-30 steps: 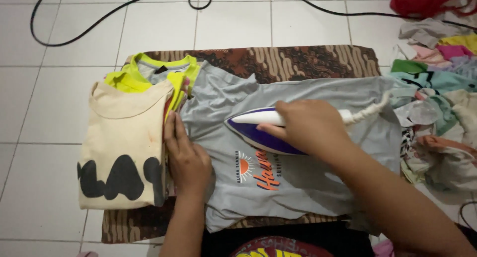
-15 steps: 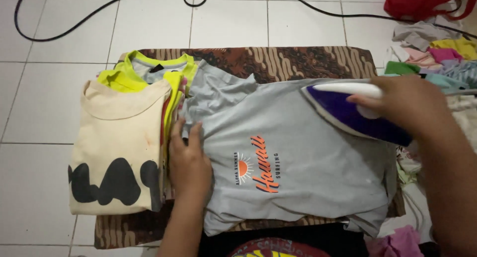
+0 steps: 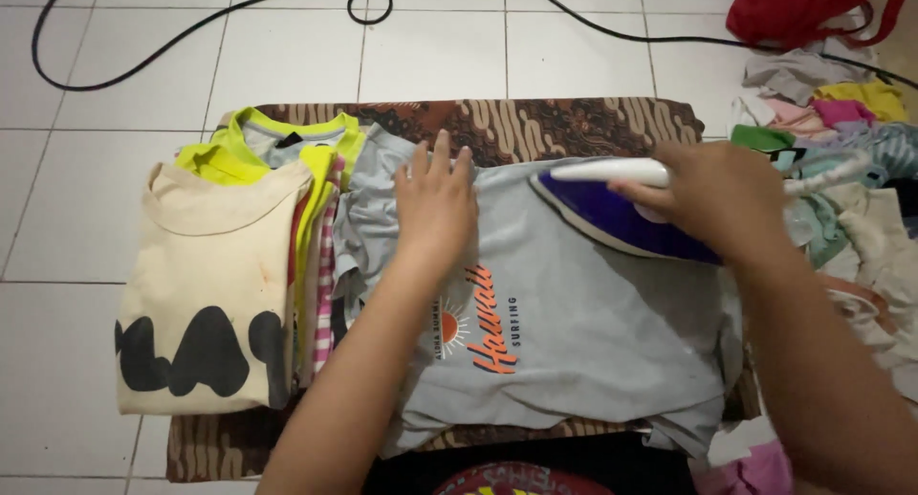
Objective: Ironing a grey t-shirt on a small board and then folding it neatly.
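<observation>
A: How is the grey shirt being kept so flat?

B: It is pressed down by the left hand, which is laid open with the fingers spread, near the shirt's neck. The cloth is held there so it cannot bunch up.

A: And the iron?

B: It is gripped by the right hand, with the fingers curled tight around the white handle. It is set on the shirt's upper right part, with its tip pointed at the left hand.

A: Where is the shirt laid?

B: It is spread on a brown patterned cloth on the tiled floor, likely as padding.

A: What is kept beside the shirt?

B: A folded stack with a cream shirt on top is placed just left of it, and loose clothes are piled to its right, perhaps to keep the two lots apart
</observation>
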